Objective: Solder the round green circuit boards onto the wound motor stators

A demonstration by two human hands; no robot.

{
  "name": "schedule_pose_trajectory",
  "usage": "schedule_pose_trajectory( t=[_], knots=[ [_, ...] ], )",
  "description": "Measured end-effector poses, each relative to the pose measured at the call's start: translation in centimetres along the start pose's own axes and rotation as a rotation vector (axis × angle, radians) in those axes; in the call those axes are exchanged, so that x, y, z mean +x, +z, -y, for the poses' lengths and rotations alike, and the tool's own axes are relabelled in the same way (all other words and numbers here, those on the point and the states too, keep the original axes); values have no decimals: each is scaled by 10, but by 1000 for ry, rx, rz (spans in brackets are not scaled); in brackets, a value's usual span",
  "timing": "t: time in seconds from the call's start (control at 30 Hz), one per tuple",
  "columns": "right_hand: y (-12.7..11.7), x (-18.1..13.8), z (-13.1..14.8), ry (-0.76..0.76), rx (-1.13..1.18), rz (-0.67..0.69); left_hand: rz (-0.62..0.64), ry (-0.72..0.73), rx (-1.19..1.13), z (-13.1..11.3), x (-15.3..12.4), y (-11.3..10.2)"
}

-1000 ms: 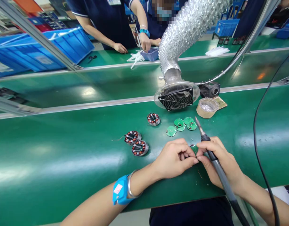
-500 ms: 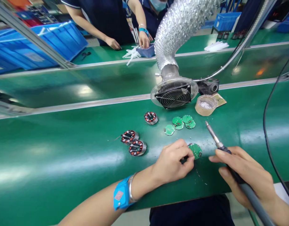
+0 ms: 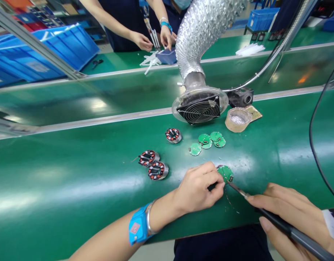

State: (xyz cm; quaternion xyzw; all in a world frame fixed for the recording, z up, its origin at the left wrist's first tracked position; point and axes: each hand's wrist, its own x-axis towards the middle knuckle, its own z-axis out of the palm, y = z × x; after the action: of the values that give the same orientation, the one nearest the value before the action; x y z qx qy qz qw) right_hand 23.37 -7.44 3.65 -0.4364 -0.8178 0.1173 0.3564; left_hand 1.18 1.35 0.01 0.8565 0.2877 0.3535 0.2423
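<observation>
My left hand is closed at the left edge of a round green circuit board, fingers pinched. Something dark shows inside its curl, mostly hidden. A thin wire trails on the bench below the fingertips. In my right hand is a soldering iron, its tip touching or almost touching the board's lower edge, close to the left fingertips. Several more round green circuit boards lie beyond, some overlapping. To the left stand three motor stators with copper windings, one stator apart from a pair.
A fume extractor hood on a silver duct hangs over the bench's far side. Beside it sits a tape roll with silvery bits inside. A black cable runs down the right. Co-workers' hands work across the line near a blue bin.
My right hand has lowered the soldering iron, bringing its tip down and left to the circuit board. My left hand stays in place. Across the line, a co-worker's hand has shifted right.
</observation>
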Motion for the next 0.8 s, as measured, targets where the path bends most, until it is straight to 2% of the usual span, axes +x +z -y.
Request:
schedule_pose_trajectory(
  t=[0.23, 0.5, 0.67, 0.8],
  knots=[
    [-6, 11, 10, -23, -45, 4, 15, -11, 52, -1, 1, 0],
    [-4, 8, 9, -7, -63, 37, 13, -16, 81, -2, 1, 1],
    [1, 6, 7, -33, -55, 5, 20, -16, 98, -3, 2, 1],
    [-6, 4, 5, -16, -37, -66, 19, -7, 104, -3, 2, 0]
  ],
)
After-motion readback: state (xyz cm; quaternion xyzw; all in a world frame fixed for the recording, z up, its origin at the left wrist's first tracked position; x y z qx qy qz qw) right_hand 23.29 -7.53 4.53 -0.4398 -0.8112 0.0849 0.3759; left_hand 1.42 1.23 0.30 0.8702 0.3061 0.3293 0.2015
